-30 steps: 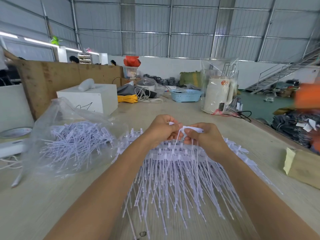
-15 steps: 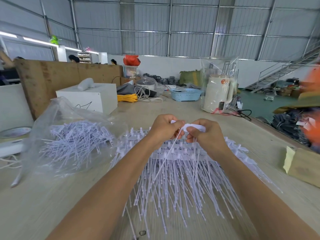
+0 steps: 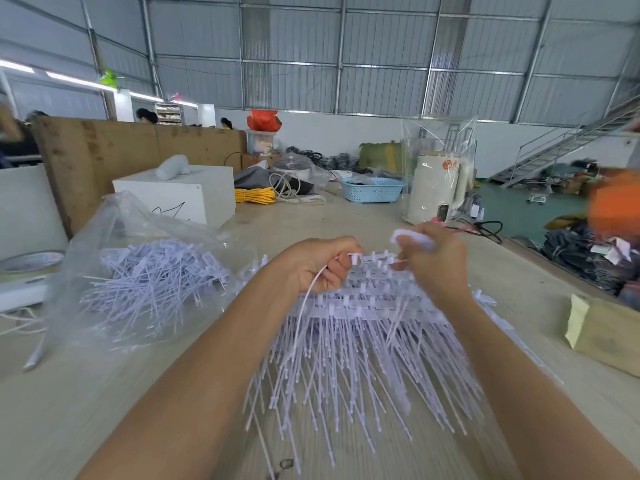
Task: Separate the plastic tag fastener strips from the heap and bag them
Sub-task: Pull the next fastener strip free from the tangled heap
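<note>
A heap of white plastic tag fastener strips (image 3: 353, 344) lies fanned out on the table in front of me, heads at the far side, thin tails pointing toward me. My left hand (image 3: 313, 268) is closed on one separated fastener whose tail curves down from the fist. My right hand (image 3: 433, 261) pinches a white piece at the top of the heap; it is blurred. A clear plastic bag (image 3: 114, 244) at the left holds a pile of loose fasteners (image 3: 156, 282).
The wooden table (image 3: 104, 393) carries a white box (image 3: 180, 195), a tape roll (image 3: 31, 261) at the left edge, a blue basket (image 3: 372, 190), a white kettle in clear wrap (image 3: 438, 188) and a cardboard box (image 3: 606, 337) at the right. Dark goods lie beyond the right edge.
My hands have pulled apart: the left now holds a single fastener freed from the strip, and the right has lifted up and to the right with the white piece.
</note>
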`<state>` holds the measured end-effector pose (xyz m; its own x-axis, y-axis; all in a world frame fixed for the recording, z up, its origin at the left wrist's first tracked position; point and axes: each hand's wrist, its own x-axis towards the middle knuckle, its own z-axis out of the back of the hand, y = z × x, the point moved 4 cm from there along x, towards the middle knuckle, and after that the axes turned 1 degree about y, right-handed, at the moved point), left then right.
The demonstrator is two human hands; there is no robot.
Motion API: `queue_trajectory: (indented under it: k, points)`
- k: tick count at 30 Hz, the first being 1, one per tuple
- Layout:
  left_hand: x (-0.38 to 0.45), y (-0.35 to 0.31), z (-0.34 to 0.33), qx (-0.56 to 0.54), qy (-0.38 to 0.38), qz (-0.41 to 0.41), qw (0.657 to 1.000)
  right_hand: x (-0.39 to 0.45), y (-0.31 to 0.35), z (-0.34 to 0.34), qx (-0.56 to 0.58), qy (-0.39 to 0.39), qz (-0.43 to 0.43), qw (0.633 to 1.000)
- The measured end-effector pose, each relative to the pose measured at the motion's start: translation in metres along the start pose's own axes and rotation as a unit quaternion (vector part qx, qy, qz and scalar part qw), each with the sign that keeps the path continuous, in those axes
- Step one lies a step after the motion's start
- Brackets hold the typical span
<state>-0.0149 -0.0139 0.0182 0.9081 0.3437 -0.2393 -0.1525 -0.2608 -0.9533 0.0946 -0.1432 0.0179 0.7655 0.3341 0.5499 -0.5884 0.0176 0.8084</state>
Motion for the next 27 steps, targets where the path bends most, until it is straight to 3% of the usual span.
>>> queue_trajectory:
  k: [1, 3, 7, 9, 11, 13, 16, 27]
  points:
    - [-0.001, -0.002, 0.0, -0.004, 0.002, -0.013, 1.0, 0.005, -0.01, 0.013, 0.074, -0.027, -0.063, 0.995]
    - [0.0, -0.007, 0.001, -0.011, -0.015, -0.074, 0.997, 0.01, -0.018, 0.034, 0.206, -0.071, -0.109, 0.97]
    - [0.006, -0.01, -0.003, -0.024, -0.047, -0.163, 0.985, 0.017, -0.005, 0.059, 0.408, -0.125, -0.07, 0.902]
    - [0.007, -0.01, -0.002, -0.035, -0.056, -0.174, 0.982, 0.02, 0.004, 0.065, 0.504, -0.089, -0.081, 0.855]
    - [0.008, -0.011, 0.0, -0.05, -0.058, -0.191, 0.979, 0.016, 0.011, 0.053, 0.557, 0.018, -0.136, 0.819]
    - [0.007, -0.011, -0.002, -0.05, -0.055, -0.207, 0.976, 0.004, 0.012, 0.028, 0.471, 0.127, -0.176, 0.855]
    - [0.008, -0.007, -0.007, 0.003, -0.072, -0.211, 0.975, -0.007, 0.01, -0.005, 0.306, 0.181, -0.165, 0.92]
    - [0.014, -0.001, -0.017, 0.203, -0.108, -0.239, 0.943, -0.015, 0.002, -0.019, 0.257, 0.153, -0.154, 0.942]
